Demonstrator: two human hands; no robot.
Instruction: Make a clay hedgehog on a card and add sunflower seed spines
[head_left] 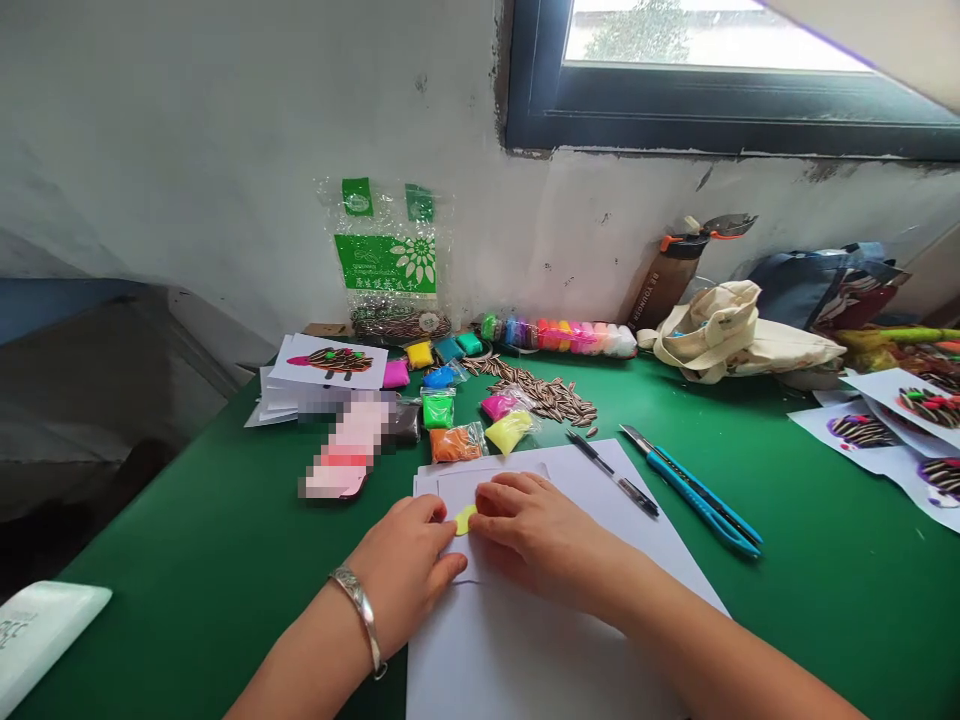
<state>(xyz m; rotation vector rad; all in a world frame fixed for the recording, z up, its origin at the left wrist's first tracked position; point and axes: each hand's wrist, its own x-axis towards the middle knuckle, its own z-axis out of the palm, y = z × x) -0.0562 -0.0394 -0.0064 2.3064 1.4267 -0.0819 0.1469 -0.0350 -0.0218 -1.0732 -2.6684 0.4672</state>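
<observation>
Both my hands rest on a white sheet of paper [600,560] with a faint drawn outline, lying on the green table [187,560]. My left hand [405,570], with a silver bracelet at the wrist, has its fingers curled against a small lump of yellow clay [464,519]. My right hand [536,530] presses on the same yellow clay from the right, fingers bent and close together. The clay lies on the paper between the fingertips of both hands.
Small bags of coloured clay [457,442] lie beyond the paper, with a pile of sunflower seeds [551,395] and a seed bag [390,265] at the wall. A pen [611,472] and blue scissors [701,495] lie right. Finished seed pictures [892,430] lie far right, a cloth bag [727,335] behind.
</observation>
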